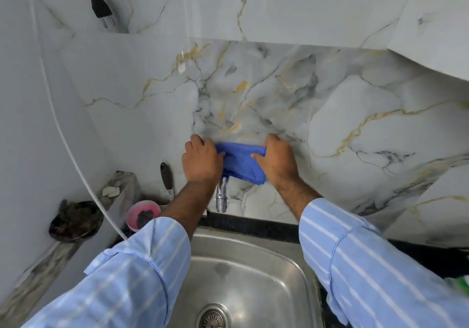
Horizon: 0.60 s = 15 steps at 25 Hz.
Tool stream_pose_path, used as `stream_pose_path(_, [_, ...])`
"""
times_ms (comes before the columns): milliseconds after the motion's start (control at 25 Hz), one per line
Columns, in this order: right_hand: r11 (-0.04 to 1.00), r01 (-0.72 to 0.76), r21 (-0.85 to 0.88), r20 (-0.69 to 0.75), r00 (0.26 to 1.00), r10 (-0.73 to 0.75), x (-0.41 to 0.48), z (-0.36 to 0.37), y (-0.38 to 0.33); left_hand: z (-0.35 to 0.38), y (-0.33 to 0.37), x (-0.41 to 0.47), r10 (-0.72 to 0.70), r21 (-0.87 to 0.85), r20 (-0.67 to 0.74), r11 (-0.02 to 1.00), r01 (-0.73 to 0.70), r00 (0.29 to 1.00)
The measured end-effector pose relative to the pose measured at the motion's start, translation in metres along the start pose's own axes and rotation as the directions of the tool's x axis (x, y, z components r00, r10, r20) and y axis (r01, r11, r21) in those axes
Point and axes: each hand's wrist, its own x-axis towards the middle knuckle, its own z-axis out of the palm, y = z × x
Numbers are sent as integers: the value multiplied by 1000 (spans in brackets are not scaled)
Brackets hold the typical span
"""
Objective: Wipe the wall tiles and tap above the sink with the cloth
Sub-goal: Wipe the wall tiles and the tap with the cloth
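A blue cloth (241, 163) is stretched between both hands, close to the marble-patterned wall tiles (253, 94) and just above the chrome tap (222, 195). My left hand (201, 160) grips the cloth's left end. On the cloth's right end my right hand (276, 159) is closed. The top of the tap is hidden behind the cloth and my left hand; its spout hangs over the steel sink (243, 277).
A pink bowl (143, 215) with a dark scrubber and a dark-handled utensil (166, 175) stand left of the tap. A dark round dish (76, 220) sits on the left ledge. A black plug (100, 5) and a white cord (63, 137) hang on the left wall.
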Motion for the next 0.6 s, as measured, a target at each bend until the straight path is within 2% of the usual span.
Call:
stream_pose_path(80, [955,109,-275,-144,978,-153,-5,-12,-6,4,19,-5,-49,-148,207,986,81,977])
stream_pose_path(120, [906,196,-375,-270,912,-309,-3,-21,-9,7,25,-4,-74,-204,273,970,133,959])
stream_pose_path(200, [776,339,-532,-439,673,-595,10,-41,-18,9,38,6,-127,-239,372,944,227,919])
stream_pose_path(240, [718,365,-592,-448,592,-670,24,-53,-22,7,43,10,-155,-246,442,926,285,884])
stream_pose_path(280, [677,364,-640,-430,560,-708,41,-66,-27,9,50,17,-199,-206,513,916,345,835])
stream_pose_path(320, [642,347,-683,-400,558,-727,59,-79,-30,13,54,22,-204,-201,542,911,361,815])
stream_pose_path(360, [609,327,-722,-376,554,-743,75,-90,-32,12,59,20,-145,-180,578,937,299,803])
stream_pose_path(440, [540,300,-786,-336,527,-781,98,-99,-26,8,56,20,-77,-98,688,975,198,721])
stream_pose_path(480, [512,297,-806,-323,505,-800,104,-97,-20,13,58,21,-121,-83,711,964,253,693])
stream_pose_path(520, [496,297,-816,-323,478,-817,111,-96,-14,17,61,27,-211,-83,658,934,348,723])
stream_pose_path(600, [501,294,-814,-348,442,-827,119,-91,-9,19,55,39,-165,-147,683,923,355,711])
